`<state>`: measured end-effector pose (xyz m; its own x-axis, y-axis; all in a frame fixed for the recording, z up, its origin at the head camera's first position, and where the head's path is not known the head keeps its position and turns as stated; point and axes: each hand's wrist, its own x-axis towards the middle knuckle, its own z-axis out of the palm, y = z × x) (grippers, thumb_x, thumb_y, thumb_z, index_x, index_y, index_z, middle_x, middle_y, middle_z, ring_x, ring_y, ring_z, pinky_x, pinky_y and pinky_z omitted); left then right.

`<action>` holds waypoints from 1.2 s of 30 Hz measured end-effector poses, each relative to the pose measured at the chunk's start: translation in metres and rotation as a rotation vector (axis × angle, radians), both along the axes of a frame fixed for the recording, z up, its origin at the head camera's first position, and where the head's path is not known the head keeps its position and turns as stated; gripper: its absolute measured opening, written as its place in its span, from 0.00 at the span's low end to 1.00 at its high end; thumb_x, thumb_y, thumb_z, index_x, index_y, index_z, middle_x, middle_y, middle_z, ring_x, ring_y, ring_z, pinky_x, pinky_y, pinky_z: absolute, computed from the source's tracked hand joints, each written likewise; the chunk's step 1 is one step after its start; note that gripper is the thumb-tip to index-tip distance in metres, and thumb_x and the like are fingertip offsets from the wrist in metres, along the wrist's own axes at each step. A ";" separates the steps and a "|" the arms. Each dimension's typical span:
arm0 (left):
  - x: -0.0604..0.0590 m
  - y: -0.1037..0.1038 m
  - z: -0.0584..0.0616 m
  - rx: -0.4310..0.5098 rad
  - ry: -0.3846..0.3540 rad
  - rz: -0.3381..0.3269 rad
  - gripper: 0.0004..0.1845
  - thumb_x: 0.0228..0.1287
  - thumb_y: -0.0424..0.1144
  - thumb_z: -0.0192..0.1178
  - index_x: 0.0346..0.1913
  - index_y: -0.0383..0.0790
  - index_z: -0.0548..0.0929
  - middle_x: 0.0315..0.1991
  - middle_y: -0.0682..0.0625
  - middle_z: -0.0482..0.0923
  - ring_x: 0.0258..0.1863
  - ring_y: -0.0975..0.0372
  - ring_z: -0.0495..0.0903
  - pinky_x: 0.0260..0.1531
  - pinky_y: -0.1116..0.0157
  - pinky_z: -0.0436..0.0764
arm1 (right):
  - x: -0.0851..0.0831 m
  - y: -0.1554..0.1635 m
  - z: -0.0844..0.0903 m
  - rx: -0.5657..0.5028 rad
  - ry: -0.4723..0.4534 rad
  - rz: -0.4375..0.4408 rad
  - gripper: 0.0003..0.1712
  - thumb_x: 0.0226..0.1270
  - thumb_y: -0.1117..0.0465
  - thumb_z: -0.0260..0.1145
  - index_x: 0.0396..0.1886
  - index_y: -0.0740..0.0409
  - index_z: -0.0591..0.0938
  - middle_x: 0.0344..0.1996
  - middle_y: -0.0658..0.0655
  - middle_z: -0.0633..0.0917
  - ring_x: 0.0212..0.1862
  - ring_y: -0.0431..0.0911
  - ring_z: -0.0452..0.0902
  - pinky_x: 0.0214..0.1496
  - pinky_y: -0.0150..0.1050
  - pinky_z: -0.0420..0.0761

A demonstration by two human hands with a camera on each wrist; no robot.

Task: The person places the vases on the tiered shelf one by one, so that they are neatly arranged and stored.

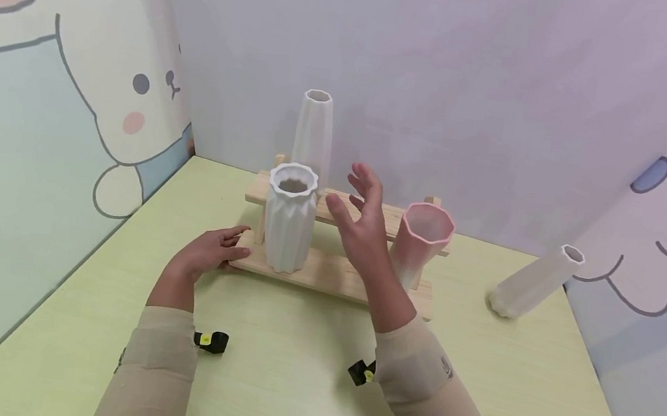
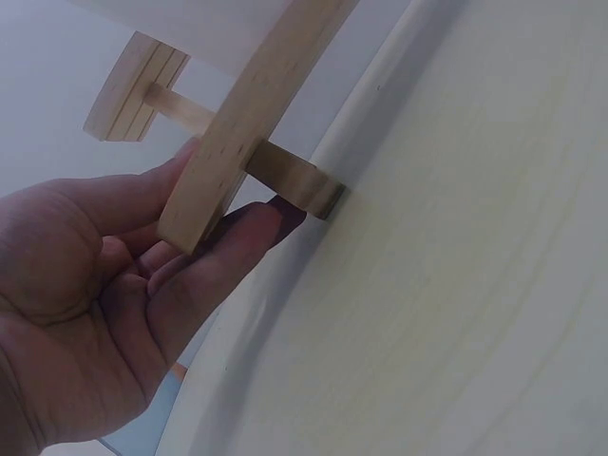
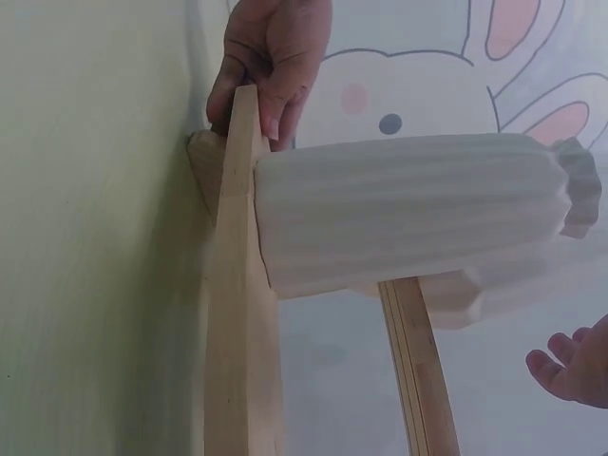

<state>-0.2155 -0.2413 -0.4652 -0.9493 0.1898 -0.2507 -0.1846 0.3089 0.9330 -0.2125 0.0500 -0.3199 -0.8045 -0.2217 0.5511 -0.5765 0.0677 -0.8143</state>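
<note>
A two-tier wooden rack (image 1: 325, 273) stands on the green table (image 1: 288, 376). A white ribbed vase (image 1: 289, 220) is upright on the left of its lower shelf. A pink vase (image 1: 423, 243) stands at its right end, and a tall white vase (image 1: 314, 133) rises at the back. My left hand (image 1: 212, 249) holds the left end of the lower shelf. In the left wrist view the board (image 2: 237, 123) sits between the thumb and fingers (image 2: 204, 271). My right hand (image 1: 360, 218) hovers open with spread fingers just right of the ribbed vase (image 3: 408, 214), touching nothing.
Another slim white vase (image 1: 533, 281) stands slanted on the table at the far right, near the cartoon-printed wall. Walls close in the table at the back, left and right. Bare tabletop lies between the rack and me.
</note>
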 end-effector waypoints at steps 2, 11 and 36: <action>0.000 0.000 -0.001 0.006 -0.005 0.006 0.40 0.60 0.47 0.62 0.72 0.48 0.55 0.71 0.41 0.48 0.56 0.56 0.72 0.43 0.60 0.79 | 0.004 0.002 -0.001 -0.001 0.010 0.015 0.44 0.65 0.46 0.60 0.69 0.65 0.52 0.67 0.59 0.61 0.67 0.56 0.56 0.63 0.56 0.59; 0.001 -0.001 0.000 -0.008 -0.005 0.002 0.40 0.60 0.48 0.62 0.72 0.48 0.54 0.71 0.40 0.47 0.54 0.55 0.74 0.44 0.60 0.79 | 0.018 0.011 -0.003 0.010 0.042 0.070 0.45 0.63 0.44 0.61 0.68 0.66 0.54 0.66 0.62 0.63 0.65 0.60 0.59 0.61 0.60 0.61; 0.011 0.008 0.024 0.017 -0.022 -0.012 0.37 0.65 0.40 0.58 0.72 0.42 0.54 0.70 0.36 0.46 0.47 0.56 0.78 0.49 0.51 0.75 | 0.049 0.053 -0.012 0.081 0.068 0.223 0.33 0.66 0.57 0.61 0.60 0.74 0.61 0.58 0.67 0.71 0.58 0.66 0.66 0.54 0.62 0.67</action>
